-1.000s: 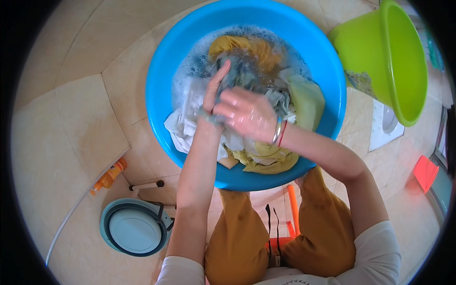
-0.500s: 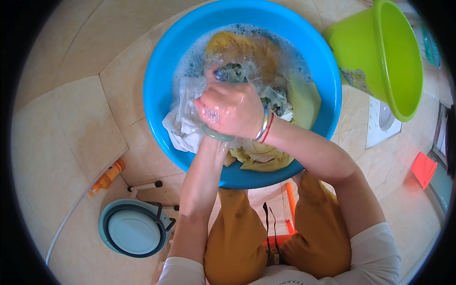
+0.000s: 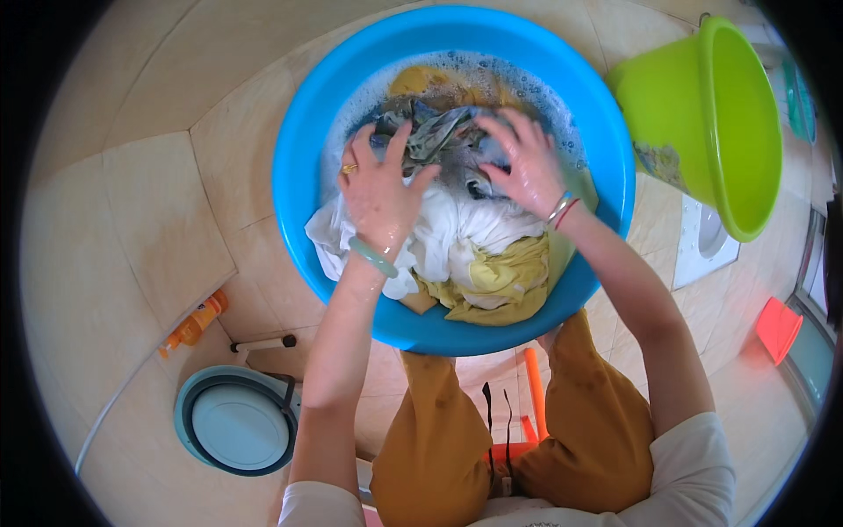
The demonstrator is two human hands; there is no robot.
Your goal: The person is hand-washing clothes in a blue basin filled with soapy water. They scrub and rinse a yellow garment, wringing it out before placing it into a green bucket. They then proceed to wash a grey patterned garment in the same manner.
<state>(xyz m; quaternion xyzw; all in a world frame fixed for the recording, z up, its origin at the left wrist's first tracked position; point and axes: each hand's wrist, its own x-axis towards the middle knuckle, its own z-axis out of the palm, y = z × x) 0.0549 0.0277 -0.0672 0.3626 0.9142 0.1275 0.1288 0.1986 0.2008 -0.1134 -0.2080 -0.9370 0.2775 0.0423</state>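
Observation:
A large blue basin [image 3: 303,114] of sudsy water stands before my knees, full of wet laundry. My left hand [image 3: 379,189] is spread, fingers apart, over a dark patterned cloth [image 3: 439,132] in the water. On the other side of that cloth my right hand [image 3: 525,162] is also spread, slightly smeared by motion. Neither hand grips anything. Below them lie a white garment [image 3: 439,224] and a pale yellow garment [image 3: 509,277], bunched against the near wall. A mustard-coloured cloth [image 3: 421,81] shows at the far side among the foam.
A lime-green bucket [image 3: 738,132] lies tipped at the right, by a white floor fixture [image 3: 702,246]. An orange bottle [image 3: 200,318] and a grey-blue folding basin [image 3: 241,426] are at the left. A red-orange object [image 3: 779,332] stands at the far right.
My hands were together, the right covering the left over the basin; now they are apart and opened. The dark cloth shows more fully, spread between them.

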